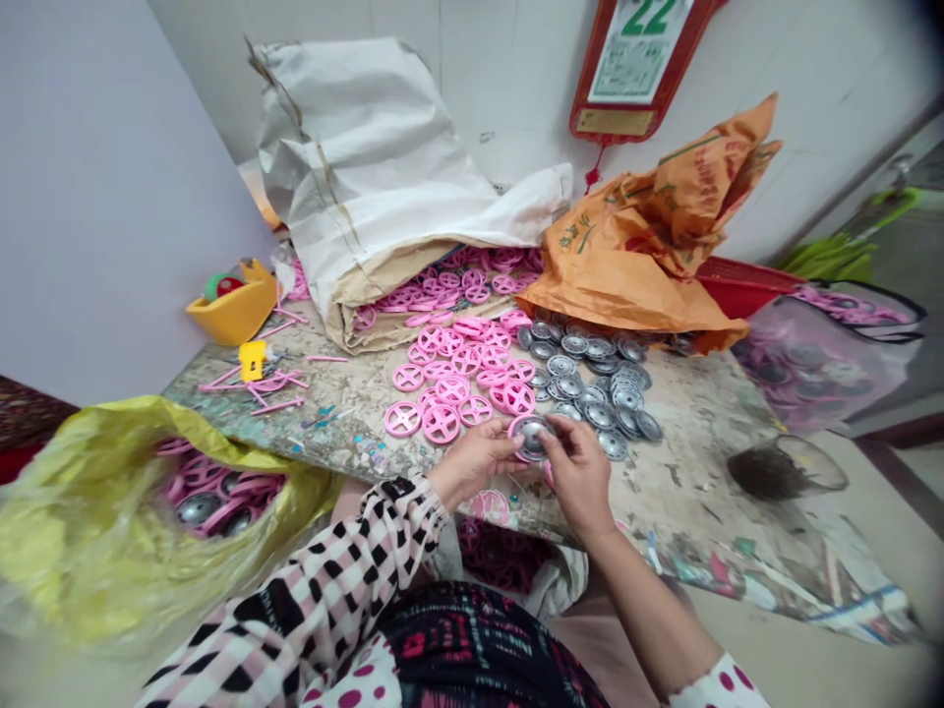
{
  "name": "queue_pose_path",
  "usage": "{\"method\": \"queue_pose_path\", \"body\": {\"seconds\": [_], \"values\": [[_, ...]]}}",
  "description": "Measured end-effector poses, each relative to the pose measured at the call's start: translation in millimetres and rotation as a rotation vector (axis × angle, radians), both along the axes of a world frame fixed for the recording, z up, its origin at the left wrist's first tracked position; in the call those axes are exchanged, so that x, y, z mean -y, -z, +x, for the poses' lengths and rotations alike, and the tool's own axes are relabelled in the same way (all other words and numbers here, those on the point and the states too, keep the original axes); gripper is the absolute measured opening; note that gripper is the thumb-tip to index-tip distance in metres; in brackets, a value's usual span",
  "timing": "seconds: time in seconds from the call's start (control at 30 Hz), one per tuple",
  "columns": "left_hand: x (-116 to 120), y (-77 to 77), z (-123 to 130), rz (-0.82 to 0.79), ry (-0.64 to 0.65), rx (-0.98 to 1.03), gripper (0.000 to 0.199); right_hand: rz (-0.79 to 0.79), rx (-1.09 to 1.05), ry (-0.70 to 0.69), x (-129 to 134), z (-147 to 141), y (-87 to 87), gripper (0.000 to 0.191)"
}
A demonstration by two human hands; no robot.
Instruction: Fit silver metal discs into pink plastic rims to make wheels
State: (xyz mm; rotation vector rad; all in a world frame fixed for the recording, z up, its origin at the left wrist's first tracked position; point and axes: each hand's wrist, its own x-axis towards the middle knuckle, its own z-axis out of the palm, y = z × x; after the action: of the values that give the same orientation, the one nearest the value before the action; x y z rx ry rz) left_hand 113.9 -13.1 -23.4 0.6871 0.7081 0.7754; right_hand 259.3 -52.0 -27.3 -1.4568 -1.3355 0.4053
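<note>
- At bench front edge, just above worktop: L hand and R hand both closed on one pink plastic wheel w/ silver metal hubcap lying on its face.
- L hand grips wheel from left side; R hand fingertips press on hubcap edge from right. Wheel sits between hands, not touching bench as far as visible.
- Stained, chipped bench: loose pink wheels directly ahead of hands; loose silver hubcaps just right of them, piles touching.
- Further back: more pink wheels in open white woven sack; orange bag beside sack, red crate partly behind it.
- Left of hands, beyond bench edge: yellow plastic bag w/ pink wheels and silver hubcaps inside.
- Right of bench: translucent bag w/ similar pink and silver parts.
- Bench rear L: yellow scoop; pink plastic runners on worktop.
- Wall: red-framed calendar, page reads 22.
</note>
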Motion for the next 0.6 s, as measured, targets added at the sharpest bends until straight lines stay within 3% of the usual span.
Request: {"method": "queue_pose_path", "body": {"seconds": [0.2,0.37,0.47,0.6], "values": [[7,3.4,-3,0.048,0.020,0.065,0.046,0.030,0.171,-0.078,6,1,-8.0,0.026],[11,-1.8,-6,0.078,0.066,0.104,0.046,-0.148,-0.004,-0.184,9,9,-9.5,0.038],[14,-3.1,-3,0.090,0.044,0.055,0.045,-0.228,-0.123,-0.274,12,7,-9.1,0.033],[19,3.0,4,0.052,-0.030,-0.036,0.043,-0.220,-0.122,-0.167,17,-3,-2.5,0.027]]}}
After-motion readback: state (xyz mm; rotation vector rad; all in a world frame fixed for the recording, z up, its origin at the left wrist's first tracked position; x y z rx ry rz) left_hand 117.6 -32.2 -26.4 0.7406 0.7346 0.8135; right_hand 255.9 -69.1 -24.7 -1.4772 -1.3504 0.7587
